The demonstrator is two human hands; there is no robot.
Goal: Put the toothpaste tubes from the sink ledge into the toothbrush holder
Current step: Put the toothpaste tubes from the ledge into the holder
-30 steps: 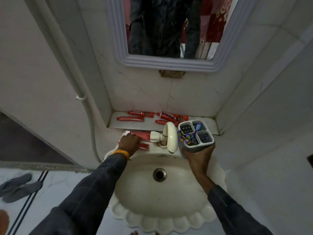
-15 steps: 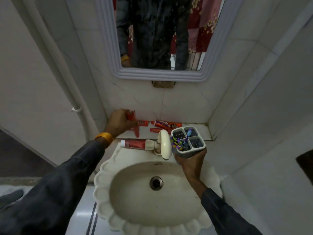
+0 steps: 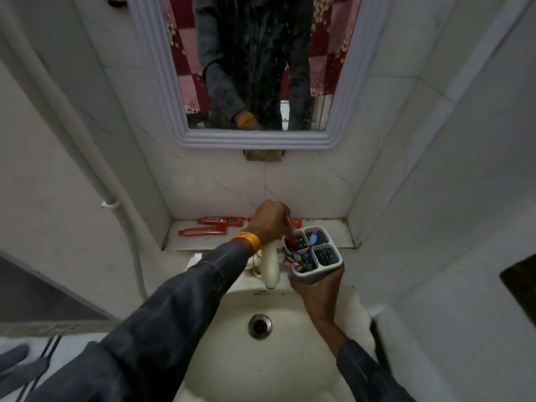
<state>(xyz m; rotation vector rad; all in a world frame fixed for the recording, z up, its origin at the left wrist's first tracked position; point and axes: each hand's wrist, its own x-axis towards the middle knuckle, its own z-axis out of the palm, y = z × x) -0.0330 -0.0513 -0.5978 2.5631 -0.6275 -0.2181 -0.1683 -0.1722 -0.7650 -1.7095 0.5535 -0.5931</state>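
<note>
My right hand [image 3: 314, 288] grips the grey four-compartment toothbrush holder [image 3: 329, 268] from below, held over the sink's back rim. Purple and blue toothbrushes [image 3: 293, 256] stick out of it. My left hand [image 3: 268, 224] is closed on a red toothpaste tube [image 3: 290, 230], whose lower end points down into the holder's back-left compartment. Two more red tubes [image 3: 203, 232] [image 3: 220, 221] lie flat on the ledge to the left. Another tube [image 3: 296, 222] shows behind my left hand, mostly hidden.
A white tap [image 3: 270, 265] stands left of the holder. The white scalloped sink [image 3: 261, 358] with its drain [image 3: 260, 326] is below. A mirror [image 3: 255, 68] hangs above the tiled ledge [image 3: 333, 230]. A white pipe [image 3: 87, 158] runs down the left wall.
My left hand picked a red tube off the sink rim, lifted it, then carried it right to the holder. The holder stayed in my right hand.
</note>
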